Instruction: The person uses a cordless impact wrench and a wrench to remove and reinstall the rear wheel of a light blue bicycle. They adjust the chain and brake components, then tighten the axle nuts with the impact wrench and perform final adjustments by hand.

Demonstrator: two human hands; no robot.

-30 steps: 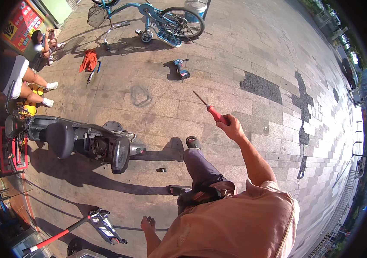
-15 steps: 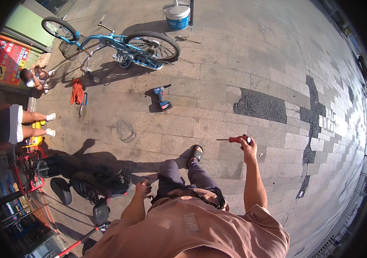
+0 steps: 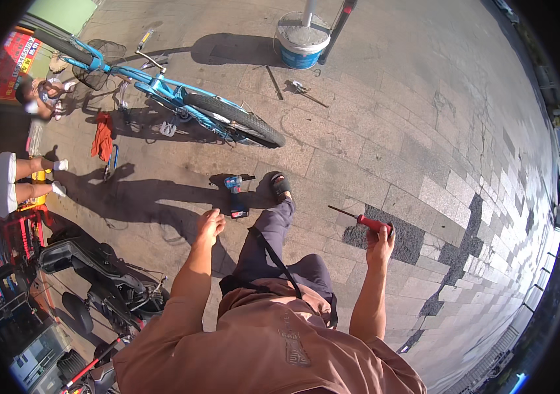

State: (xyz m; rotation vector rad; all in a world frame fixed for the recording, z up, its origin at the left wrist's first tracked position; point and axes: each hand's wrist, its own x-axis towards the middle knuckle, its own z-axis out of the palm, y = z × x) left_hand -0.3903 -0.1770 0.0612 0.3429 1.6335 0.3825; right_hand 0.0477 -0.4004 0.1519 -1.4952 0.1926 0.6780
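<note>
My right hand (image 3: pixel 380 247) is wrapped round the red handle of a screwdriver (image 3: pixel 372 224). The thin dark shaft points left, clear of the ground. My left hand (image 3: pixel 210 225) hangs in front of my body with its fingers curled in, and nothing shows in it. Just beyond that hand, a blue cordless drill (image 3: pixel 233 184) lies on the paving beside my sandalled foot (image 3: pixel 281 185). Farther ahead on the left stands a light blue bicycle (image 3: pixel 173 96), which looks upside down, with its rear tyre toward me.
A white and blue bucket (image 3: pixel 302 47) with a pole in it stands ahead. Loose tools (image 3: pixel 306 92) lie near it. An orange cloth (image 3: pixel 102 138) and a blue-handled hacksaw (image 3: pixel 112 161) lie at left. Two people are there too. A black scooter (image 3: pixel 99 272) stands at near left.
I have stepped forward, so the bicycle, bucket and drill appear nearer. My left arm has swung up and forward. The screwdriver stays in my right hand.
</note>
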